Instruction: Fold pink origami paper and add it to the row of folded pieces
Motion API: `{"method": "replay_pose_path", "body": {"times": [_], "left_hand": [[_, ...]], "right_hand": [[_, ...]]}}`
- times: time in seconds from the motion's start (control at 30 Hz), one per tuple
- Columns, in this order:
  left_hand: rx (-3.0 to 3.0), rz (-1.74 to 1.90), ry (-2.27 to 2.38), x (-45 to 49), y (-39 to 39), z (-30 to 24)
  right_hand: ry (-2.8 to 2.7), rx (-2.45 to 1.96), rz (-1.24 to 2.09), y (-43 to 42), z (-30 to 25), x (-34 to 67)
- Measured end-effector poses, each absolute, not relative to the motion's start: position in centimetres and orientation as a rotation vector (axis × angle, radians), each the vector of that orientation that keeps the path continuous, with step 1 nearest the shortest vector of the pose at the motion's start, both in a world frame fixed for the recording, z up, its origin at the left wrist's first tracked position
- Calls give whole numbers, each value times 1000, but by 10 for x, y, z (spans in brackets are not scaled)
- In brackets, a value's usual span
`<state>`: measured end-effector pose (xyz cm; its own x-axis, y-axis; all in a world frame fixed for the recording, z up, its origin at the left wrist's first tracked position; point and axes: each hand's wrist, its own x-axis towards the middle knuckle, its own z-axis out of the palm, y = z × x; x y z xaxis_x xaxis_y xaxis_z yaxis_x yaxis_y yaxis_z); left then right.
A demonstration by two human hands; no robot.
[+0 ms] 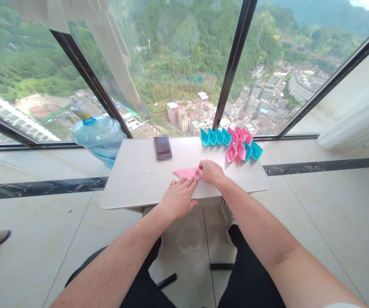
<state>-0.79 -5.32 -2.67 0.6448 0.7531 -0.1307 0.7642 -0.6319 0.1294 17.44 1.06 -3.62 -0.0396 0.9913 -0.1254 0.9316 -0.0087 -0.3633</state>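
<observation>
The right hand point(211, 172) has its grip pinched on the right end of the pink paper point(184, 172); the left hand point(178, 196), fingers outstretched, rests fingertips on its near edge. The paper lies on the worktop point(136, 182), left of the folded papers point(213, 137).

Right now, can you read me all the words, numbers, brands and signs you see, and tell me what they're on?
None can be read.
Dark item on the table: blurred into blocks, unreadable.
Water bottle: the yellowish band at its neck is too blurred to read.
Pink paper: no writing shows.
Teal folded papers and pink folded papers: no writing shows.
Buildings outside: any signs are too small.
</observation>
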Motion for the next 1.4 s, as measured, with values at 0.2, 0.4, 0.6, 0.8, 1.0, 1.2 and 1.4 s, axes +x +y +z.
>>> {"method": "replay_pose_path", "body": {"times": [0.2, 0.4, 0.6, 0.8, 1.0, 1.2, 1.4], "left_hand": [[2700, -72, 1242, -7, -53, -28], [2705, -86, 1259, -6, -54, -28], [2706, -100, 1259, -4, -54, -27], [2711, -120, 1242, -4, -50, -28], [2706, -109, 1249, -1, -50, -27], [2722, -92, 1232, 1, -51, -25], [2744, -103, 1223, -1, -52, -29]], "right_hand": [[-2083, -2068, 522, 11, -38, 174], [-2112, -2072, 459, 9, -39, 172], [-2047, -2132, 390, 8, -39, 176], [-1914, -2211, 429, 9, -38, 185], [-1895, -2169, 348, 0, -40, 191], [-1932, -2106, 390, -6, -40, 191], [-1929, -1981, 473, 0, -40, 197]]}}
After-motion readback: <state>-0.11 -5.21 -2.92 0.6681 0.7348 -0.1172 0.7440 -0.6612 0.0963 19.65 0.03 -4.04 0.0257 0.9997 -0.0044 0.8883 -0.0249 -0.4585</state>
